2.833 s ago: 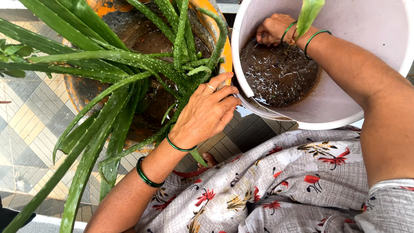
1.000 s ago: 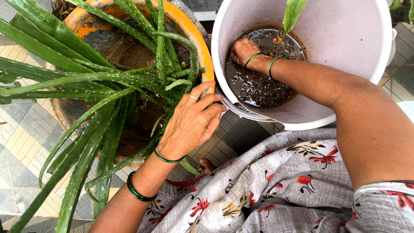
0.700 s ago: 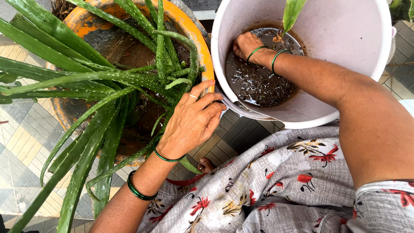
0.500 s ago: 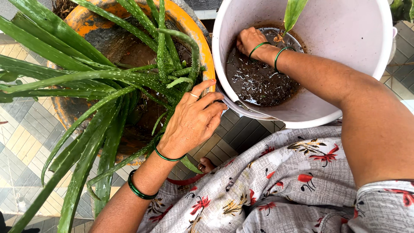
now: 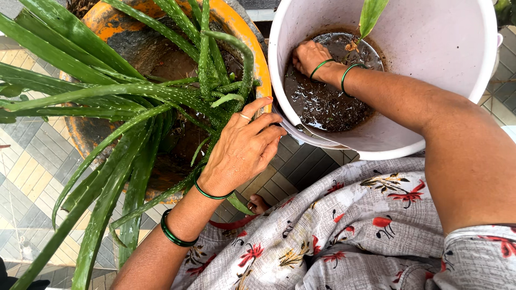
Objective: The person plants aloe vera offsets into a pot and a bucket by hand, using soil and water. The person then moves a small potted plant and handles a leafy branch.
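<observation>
My left hand [image 5: 243, 149] rests palm down, fingers spread, on the rim of an orange pot [image 5: 257, 43] and touches the white bucket's edge. A spotted aloe plant [image 5: 134, 96] with long green leaves fills that pot. My right hand [image 5: 309, 55] is down inside the white bucket [image 5: 430, 43], fingers curled into wet dark soil [image 5: 328, 102]; what it grips is hidden. A small plant with one green leaf [image 5: 372, 13] stands in the soil beside that hand. Green bangles circle both wrists.
Patterned grey and yellow floor tiles [image 5: 27, 166] lie under the pot. My lap in floral grey cloth [image 5: 344, 225] fills the lower right. A toe [image 5: 259, 203] shows between pot and cloth. Aloe leaves hang over the pot's left and lower sides.
My right hand has shifted about within the wet soil, ending near the bucket's upper left by the small plant. My left hand stayed on the pot rim.
</observation>
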